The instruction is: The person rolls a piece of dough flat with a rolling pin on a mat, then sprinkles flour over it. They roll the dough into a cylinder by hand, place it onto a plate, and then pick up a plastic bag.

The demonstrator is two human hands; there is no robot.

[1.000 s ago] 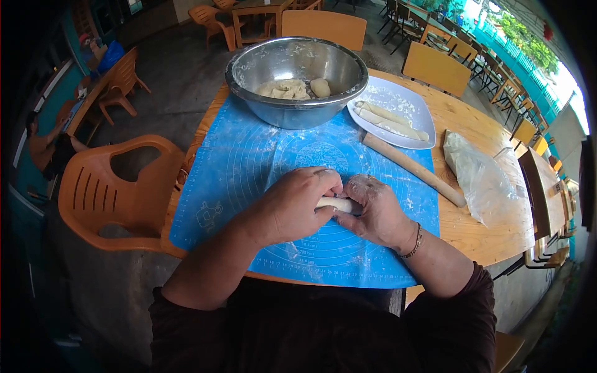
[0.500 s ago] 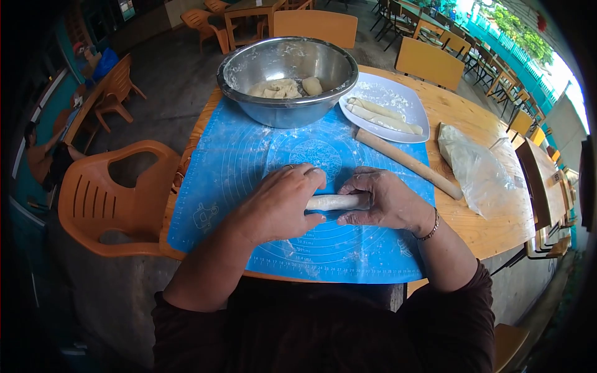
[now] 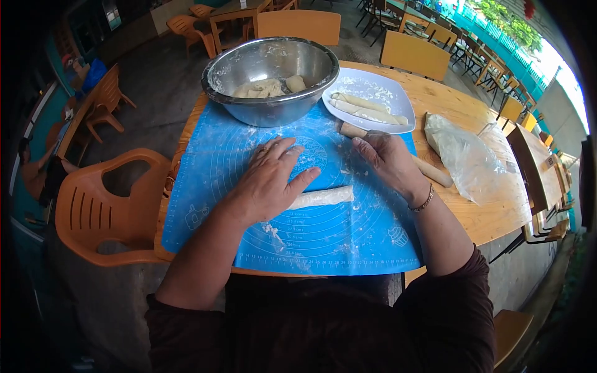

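A floured roll of dough [image 3: 326,197] lies on the blue silicone baking mat [image 3: 205,177], its left end hidden by my left hand [image 3: 268,177]. That hand is flat, palm down, with the fingers apart. To the right, my right hand [image 3: 390,158] has its fingers curled round the wooden rolling pin [image 3: 435,171], which lies slanted across the mat's right side. Both ends of the pin show past the hand. Behind it a white plate [image 3: 379,81] holds rolled dough pieces [image 3: 370,112] and loose flour. A steel bowl [image 3: 273,112] with dough [image 3: 264,89] inside stands at the back.
A crumpled clear plastic bag [image 3: 466,152] lies on the wooden table [image 3: 497,205] at the right. An orange plastic chair [image 3: 102,205] stands against the table's left side. Another person [image 3: 40,168] sits at the far left. More tables and chairs fill the background.
My right hand has let go of the dough roll and moved up and right onto the rolling pin. My left hand has flattened beside the roll, which now lies on the mat.
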